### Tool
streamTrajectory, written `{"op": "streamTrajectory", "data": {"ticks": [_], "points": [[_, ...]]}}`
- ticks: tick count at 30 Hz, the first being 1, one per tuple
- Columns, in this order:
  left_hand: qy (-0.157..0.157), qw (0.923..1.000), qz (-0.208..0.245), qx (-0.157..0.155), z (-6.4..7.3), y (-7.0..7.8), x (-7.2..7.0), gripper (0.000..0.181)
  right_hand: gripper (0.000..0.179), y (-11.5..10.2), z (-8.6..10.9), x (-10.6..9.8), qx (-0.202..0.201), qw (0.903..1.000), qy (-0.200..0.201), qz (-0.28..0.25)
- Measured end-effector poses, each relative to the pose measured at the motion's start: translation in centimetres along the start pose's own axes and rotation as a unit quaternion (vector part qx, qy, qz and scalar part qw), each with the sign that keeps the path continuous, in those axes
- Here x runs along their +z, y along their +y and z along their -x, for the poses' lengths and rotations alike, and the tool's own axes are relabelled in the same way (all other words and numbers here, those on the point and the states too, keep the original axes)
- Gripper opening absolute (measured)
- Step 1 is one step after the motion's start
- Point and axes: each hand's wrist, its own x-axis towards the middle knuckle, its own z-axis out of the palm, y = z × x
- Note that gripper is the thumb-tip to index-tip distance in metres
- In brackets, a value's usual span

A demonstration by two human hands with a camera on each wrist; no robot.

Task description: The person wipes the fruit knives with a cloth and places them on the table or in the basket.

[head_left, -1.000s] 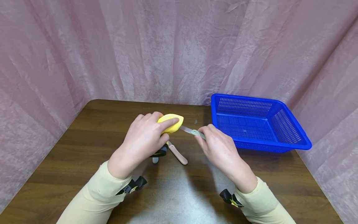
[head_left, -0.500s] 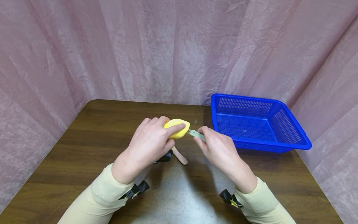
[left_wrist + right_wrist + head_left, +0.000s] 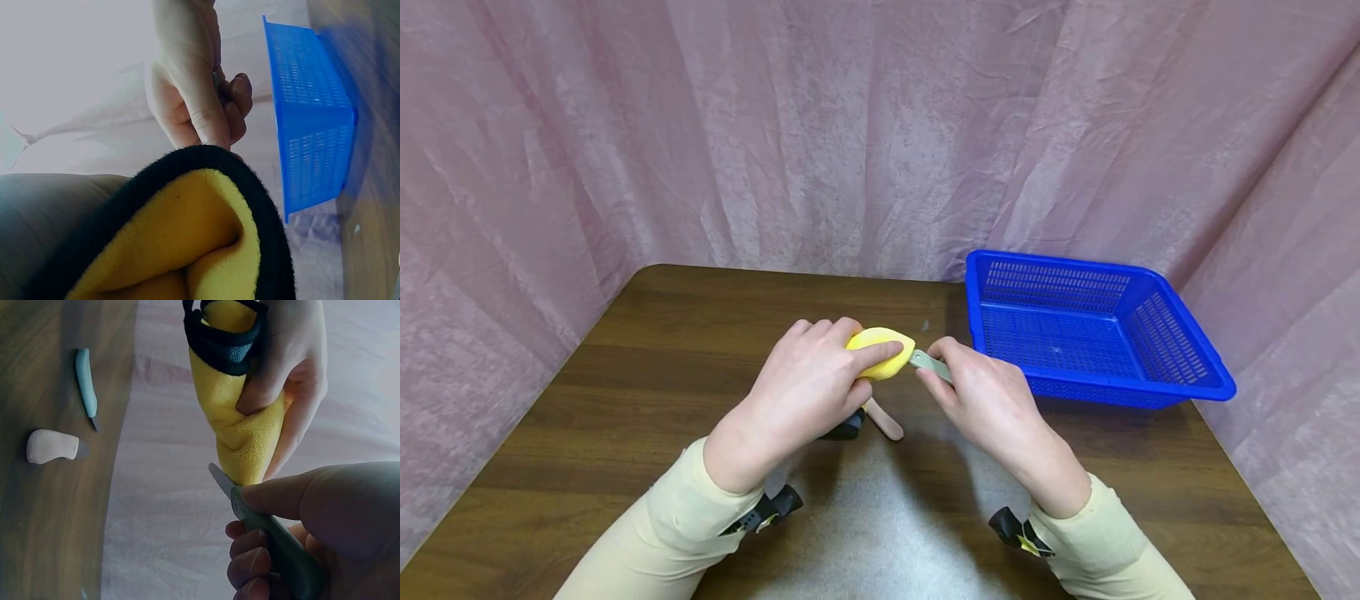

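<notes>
Left hand [image 3: 808,379], just left of the middle of the head view, grips a yellow cloth pouch [image 3: 891,367], its index finger laid along the top and its thumb below; the right-wrist view shows that thumb pressing folds into the cloth and fingers on the far side. The pouch sits near the centre of the head view, with its closed end toward the right and its black rim [image 3: 846,427] showing beneath the hand. At the bottom of the left-wrist view its wide mouth and yellow lining face the camera. Right hand [image 3: 981,387], right of centre, is clamped on the green handle of a small knife [image 3: 932,367], the thumb lying along it. In the right-wrist view the blade points to the upper left, beside the pouch's closed end; whether they touch I cannot tell. A beige-handled knife [image 3: 886,422] lies on the brown wooden table [image 3: 662,375] below the pouch, partly hidden, and a light blue-handled knife [image 3: 86,384] shows at the upper left of the right-wrist view. A blue basket [image 3: 1120,385] stands at the right of the head view, and a pink curtain [image 3: 812,142] hangs across the top.
</notes>
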Motion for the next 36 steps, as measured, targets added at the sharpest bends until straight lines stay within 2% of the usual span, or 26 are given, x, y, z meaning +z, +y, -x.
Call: {"op": "streamTrajectory", "data": {"ticks": [17,25,36], "points": [[-0.003,1.0000,-0.001,-0.003,-0.1,-0.3,0.2,0.051,0.014,0.0,0.1,-0.1,-0.002,1.0000,0.000,-0.003],[0.002,0.9999,0.000,-0.011,0.1,-0.6,0.4,0.049,0.014,0.1,0.1,-0.1,-0.001,1.0000,-0.001,-0.002],[-0.011,0.9994,0.008,-0.031,0.1,-1.4,0.5,0.053,0.014,0.1,0.1,-0.2,0.000,1.0000,0.002,-0.002]]}}
